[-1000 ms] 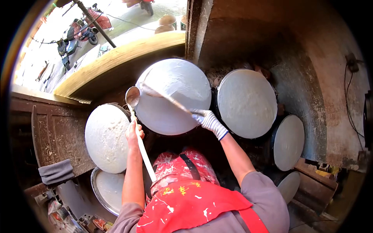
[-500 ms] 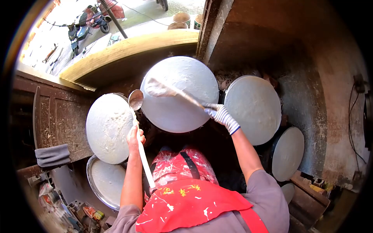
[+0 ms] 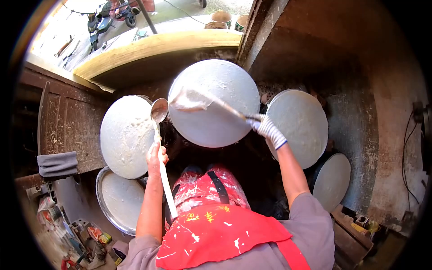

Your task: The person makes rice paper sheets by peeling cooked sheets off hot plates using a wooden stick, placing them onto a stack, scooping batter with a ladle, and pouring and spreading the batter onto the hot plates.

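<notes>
My bare left hand [image 3: 156, 157] is closed around the long white handle of a ladle [image 3: 159, 110]. The ladle's bowl is up, between the left round white-coated surface [image 3: 119, 130] and the middle one [image 3: 220, 81]. In a striped glove, my right hand [image 3: 270, 130] grips a long-handled spatula-like tool [image 3: 222, 105]. Its pale, flattish head is blurred and lies over the left part of the middle round surface; whether it touches cannot be made out. Lumpy white material shows on the left round surface. Another round white surface [image 3: 299, 130] stands just beyond my right hand.
A smaller round white surface [image 3: 333, 180] is at lower right, and a rimmed one [image 3: 119, 202] at lower left. A folded grey cloth [image 3: 57, 164] hangs on a brown wooden panel [image 3: 74, 130]. A yellowish ledge [image 3: 157, 48] runs behind; buckets [image 3: 221, 18] and scooters stand outside.
The spatula-like head has shifted slightly right and down across the middle surface, and my right hand has moved right. The view has shifted a little; both hands keep their grips.
</notes>
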A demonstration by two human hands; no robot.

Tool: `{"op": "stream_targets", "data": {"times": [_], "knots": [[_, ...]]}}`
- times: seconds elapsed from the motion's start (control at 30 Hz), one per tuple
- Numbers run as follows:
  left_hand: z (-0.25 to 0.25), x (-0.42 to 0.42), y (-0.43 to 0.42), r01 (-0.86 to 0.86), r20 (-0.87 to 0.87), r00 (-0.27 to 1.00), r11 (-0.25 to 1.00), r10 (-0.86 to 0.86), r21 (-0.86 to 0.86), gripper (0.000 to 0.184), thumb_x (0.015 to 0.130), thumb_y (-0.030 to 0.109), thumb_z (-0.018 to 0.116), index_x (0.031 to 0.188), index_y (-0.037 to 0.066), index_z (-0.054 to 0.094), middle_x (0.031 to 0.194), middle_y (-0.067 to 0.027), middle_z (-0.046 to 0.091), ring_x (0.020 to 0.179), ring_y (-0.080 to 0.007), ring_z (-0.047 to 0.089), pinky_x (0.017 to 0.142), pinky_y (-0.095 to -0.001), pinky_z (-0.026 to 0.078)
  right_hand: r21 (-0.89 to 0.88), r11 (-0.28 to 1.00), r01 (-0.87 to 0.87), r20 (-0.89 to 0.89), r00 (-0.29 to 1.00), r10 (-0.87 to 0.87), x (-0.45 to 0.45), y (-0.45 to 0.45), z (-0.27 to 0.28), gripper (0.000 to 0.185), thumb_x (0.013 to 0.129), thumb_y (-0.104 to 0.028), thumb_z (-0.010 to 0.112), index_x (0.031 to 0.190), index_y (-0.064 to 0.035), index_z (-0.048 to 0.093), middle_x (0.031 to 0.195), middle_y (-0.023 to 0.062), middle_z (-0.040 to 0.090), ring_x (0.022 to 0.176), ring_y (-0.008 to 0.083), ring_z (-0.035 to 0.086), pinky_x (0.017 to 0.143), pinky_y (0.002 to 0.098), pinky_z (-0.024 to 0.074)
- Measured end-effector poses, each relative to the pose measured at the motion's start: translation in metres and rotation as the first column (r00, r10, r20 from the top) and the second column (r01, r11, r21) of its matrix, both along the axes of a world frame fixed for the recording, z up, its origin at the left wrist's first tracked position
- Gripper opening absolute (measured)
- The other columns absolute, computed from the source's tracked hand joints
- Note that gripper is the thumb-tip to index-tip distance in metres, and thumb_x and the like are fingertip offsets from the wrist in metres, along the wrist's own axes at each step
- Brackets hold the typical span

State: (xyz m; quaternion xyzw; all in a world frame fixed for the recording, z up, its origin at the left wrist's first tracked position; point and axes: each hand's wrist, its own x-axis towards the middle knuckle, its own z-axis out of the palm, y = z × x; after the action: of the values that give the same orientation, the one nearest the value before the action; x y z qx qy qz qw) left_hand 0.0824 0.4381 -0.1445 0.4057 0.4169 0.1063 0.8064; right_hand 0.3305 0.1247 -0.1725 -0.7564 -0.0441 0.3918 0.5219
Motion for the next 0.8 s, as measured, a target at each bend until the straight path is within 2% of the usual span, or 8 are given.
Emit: {"op": "stream_targets", "data": {"times": [0.07,0.33,0.4,0.43,0.47,0.53,0.67,0.8], "knots": [[0.0,-0.002,-0.001,0.014,0.014,1.0,1.0,-0.014,0.006,0.027,0.09,0.027,0.047,0.111,0.009,0.048,0.062,0.0004,0.044,0.036,-0.0045,0.035,0.033,-0.0182,0.028,0.046,0.999,-0.025,0.366,0.931,0.006,0.024,0.025,-0.012,0.026,0.081,-0.009,0.061,0.107,-0.0017,0.061,0.088,0.0023,0.062,0.076,0.0071,0.052,0.067,0.0208,0.0444],[0.002,-0.009,0.004,-0.017,0.009,1.0,0.999,0.017,0.028,0.025,0.089,0.026,0.048,0.106,0.008,0.05,0.06,-0.001,0.045,0.036,-0.0073,0.036,0.034,-0.0201,0.03,-0.031,0.915,-0.403,-0.14,0.908,0.395,0.013,0.012,0.028,0.031,0.079,-0.008,0.063,0.109,-0.0033,0.06,0.082,-0.0002,0.062,0.072,0.0068,0.052,0.066,0.0211,0.0432],[0.002,-0.007,0.008,-0.007,0.006,1.0,0.999,0.006,0.041,0.024,0.089,0.026,0.049,0.105,0.008,0.05,0.06,-0.0011,0.045,0.036,-0.0075,0.037,0.033,-0.0203,0.03,0.049,0.924,-0.38,0.063,0.924,0.377,0.007,-0.019,0.026,0.029,0.08,-0.009,0.062,0.109,-0.009,0.062,0.07,-0.0055,0.057,0.056,0.0028,0.042,0.051,0.0188,0.0369],[0.001,-0.007,0.009,0.004,-0.002,1.0,0.999,-0.004,0.053,0.023,0.089,0.026,0.049,0.103,0.008,0.051,0.06,-0.0011,0.045,0.036,-0.0077,0.037,0.033,-0.0204,0.03,0.071,0.971,-0.23,-0.178,0.955,0.239,0.01,-0.028,0.025,0.029,0.08,-0.011,0.063,0.109,-0.0094,0.062,0.07,-0.0054,0.057,0.056,0.0024,0.043,0.051,0.0188,0.0371],[0.0,-0.005,0.008,0.005,-0.005,1.0,0.999,-0.004,0.051,0.023,0.089,0.026,0.049,0.103,0.008,0.051,0.06,-0.0011,0.045,0.036,-0.0077,0.037,0.033,-0.0204,0.03,-0.124,0.987,-0.107,-0.055,0.993,0.101,0.007,-0.017,0.022,0.03,0.079,-0.011,0.063,0.109,-0.0061,0.061,0.078,-0.0016,0.061,0.065,0.0045,0.049,0.059,0.0206,0.0425],[-0.001,-0.002,0.01,0.005,-0.032,0.999,0.997,-0.002,0.083,0.021,0.089,0.026,0.049,0.1,0.008,0.051,0.06,-0.0012,0.045,0.036,-0.008,0.037,0.033,-0.0207,0.03,0.135,0.99,-0.051,0.271,0.963,0.013,0.003,0.009,0.001,0.03,0.079,-0.011,0.063,0.108,-0.002,0.06,0.087,0.0015,0.063,0.074,0.0076,0.053,0.069,0.0231,0.0447],[-0.002,-0.007,0.012,0.016,-0.01,1.0,0.996,-0.015,0.083,0.019,0.089,0.025,0.05,0.097,0.008,0.051,0.06,-0.0012,0.045,0.035,-0.008,0.037,0.032,-0.0209,0.03,0.06,0.928,-0.367,0.11,0.927,0.359,-0.025,0.022,-0.004,0.031,0.08,-0.013,0.063,0.109,-0.0031,0.06,0.092,0.0017,0.063,0.079,0.008,0.052,0.074,0.0234,0.0438],[-0.012,-0.018,0.015,0.06,-0.005,0.998,0.993,-0.06,0.106,0.02,0.089,0.025,0.05,0.099,0.008,0.051,0.06,-0.0013,0.045,0.036,-0.0082,0.037,0.032,-0.0214,0.031,0.085,0.98,-0.179,0.022,0.984,0.178,-0.045,-0.022,0.017,0.03,0.079,-0.011,0.064,0.108,-0.0057,0.061,0.078,-0.0023,0.06,0.062,0.0048,0.046,0.058,0.0194,0.0403]]}}
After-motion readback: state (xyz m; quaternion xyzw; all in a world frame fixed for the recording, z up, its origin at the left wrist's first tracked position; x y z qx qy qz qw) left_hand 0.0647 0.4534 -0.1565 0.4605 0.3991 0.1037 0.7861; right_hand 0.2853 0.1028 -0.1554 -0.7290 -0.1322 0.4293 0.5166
